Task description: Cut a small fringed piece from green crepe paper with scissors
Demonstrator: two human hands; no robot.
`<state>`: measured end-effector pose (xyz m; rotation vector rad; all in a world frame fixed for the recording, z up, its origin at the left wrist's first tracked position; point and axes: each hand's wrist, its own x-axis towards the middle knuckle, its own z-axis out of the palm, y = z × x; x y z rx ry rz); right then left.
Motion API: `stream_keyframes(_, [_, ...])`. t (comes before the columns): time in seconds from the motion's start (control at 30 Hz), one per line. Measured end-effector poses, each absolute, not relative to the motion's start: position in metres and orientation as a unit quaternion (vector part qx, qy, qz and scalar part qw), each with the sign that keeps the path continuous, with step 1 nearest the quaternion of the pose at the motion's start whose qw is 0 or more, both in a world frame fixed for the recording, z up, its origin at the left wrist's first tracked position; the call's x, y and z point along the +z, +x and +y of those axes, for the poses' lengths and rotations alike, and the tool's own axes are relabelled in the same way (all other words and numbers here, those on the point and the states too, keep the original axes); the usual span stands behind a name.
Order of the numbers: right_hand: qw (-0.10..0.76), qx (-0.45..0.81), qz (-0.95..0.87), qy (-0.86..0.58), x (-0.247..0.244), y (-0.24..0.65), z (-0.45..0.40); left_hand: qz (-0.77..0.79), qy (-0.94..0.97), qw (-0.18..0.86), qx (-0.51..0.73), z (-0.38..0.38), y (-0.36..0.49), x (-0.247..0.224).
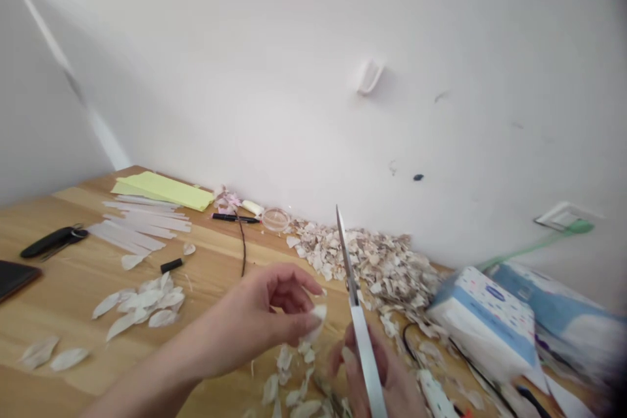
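Scissors (363, 343) are in the right hand (386, 375), whose fingers bend around the handle at the near side, while the blades point upward and toward the far wall (245, 78). I see the tool nearly edge-on, so I cannot tell how far apart its blades stand; this hand is also partly blurred for me. The left hand (294, 307) reaches in from the near left, its forearm slanting over the table (210, 255). Its fingers are curled loosely, leaving a hollow inside, and between thumb and fingertip it has hold of one white petal (320, 315), just left of the scissors. Below I notice some loose petals (304, 395).

The table is of light wood. On its left I observe a cluster of petals (147, 304), a black cap (171, 266), white strips (140, 221) and, farther, yellow sheets (169, 191). Along the wall lies a large heap of pale flakes (382, 261), beside a clear round dish (275, 219). On the right stands a tissue pack (494, 313). The wall is white and carries a small holder (369, 77).
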<state>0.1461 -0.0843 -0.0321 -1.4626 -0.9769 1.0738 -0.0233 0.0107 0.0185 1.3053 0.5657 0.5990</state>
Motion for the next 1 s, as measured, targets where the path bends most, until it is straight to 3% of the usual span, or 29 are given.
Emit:
stream_keyframes(0.23, [0.533, 0.47, -0.41, -0.573, -0.018, 0.145, -0.083, 0.236, 0.634, 0.731, 0.085, 0.011, -0.012, 0.004])
stream_keyframes(0.57, [0.488, 0.441, -0.426, -0.621, -0.018, 0.144, -0.083, 0.251, 0.608, 0.749, 0.073, 0.017, -0.013, 0.004])
stream_keyframes(0.7, [0.485, 0.484, -0.421, -0.594, -0.017, 0.145, -0.085, 0.246, 0.578, 0.775, 0.075, 0.02, -0.013, 0.001])
stream_keyframes(0.8, [0.522, 0.476, -0.408, -0.579, -0.023, 0.143, -0.085, 0.232, 0.525, 0.812, 0.109, 0.021, -0.011, 0.001])
stream_keyframes(1.0, [0.683, 0.357, -0.28, -0.572, -0.044, 0.139, -0.084, 0.179, 0.326, 0.915, 0.156, 0.004, 0.002, -0.005])
